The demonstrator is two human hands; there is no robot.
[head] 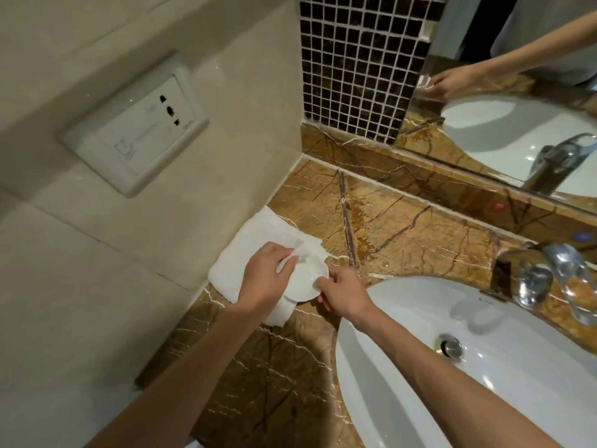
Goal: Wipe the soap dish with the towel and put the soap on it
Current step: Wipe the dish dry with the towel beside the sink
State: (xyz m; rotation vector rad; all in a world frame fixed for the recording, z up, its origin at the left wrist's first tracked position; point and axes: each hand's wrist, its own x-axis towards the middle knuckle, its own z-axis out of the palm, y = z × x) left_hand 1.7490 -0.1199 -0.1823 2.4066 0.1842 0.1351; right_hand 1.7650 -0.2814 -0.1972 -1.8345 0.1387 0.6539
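The biggest risk, to my eye, is the soap dish slipping: it looks smooth and glossy, is gripped only at its rim, and sits close to the sink, so a hard wipe could knock it onto the marble counter. It is small, round, white and shallow, resting over the white towel. The right hand pinches its near edge; the left hand pinches a towel fold against the dish. I see no soap.
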